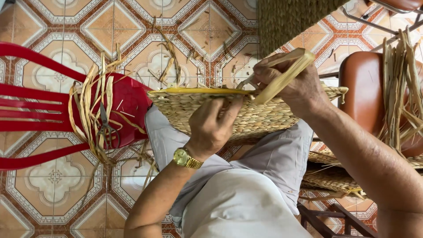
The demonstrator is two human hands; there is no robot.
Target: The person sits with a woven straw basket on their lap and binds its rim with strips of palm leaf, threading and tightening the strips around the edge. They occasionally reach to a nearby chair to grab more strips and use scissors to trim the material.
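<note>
A woven basket (pixel 255 115) rests on the lap of a seated person, its yellow rim (pixel 198 91) facing up. The left hand (pixel 214 125), wearing a gold watch (pixel 187 158), clamps the basket's near wall, while the right hand (pixel 288 81) pinches a flat straw strip (pixel 284 77) at the rim. Steadying the wall and keeping the strip taut looks key. Left, scissors (pixel 105 128) lie among loose straw (pixel 90 112) on a red chair (pixel 53 105).
</note>
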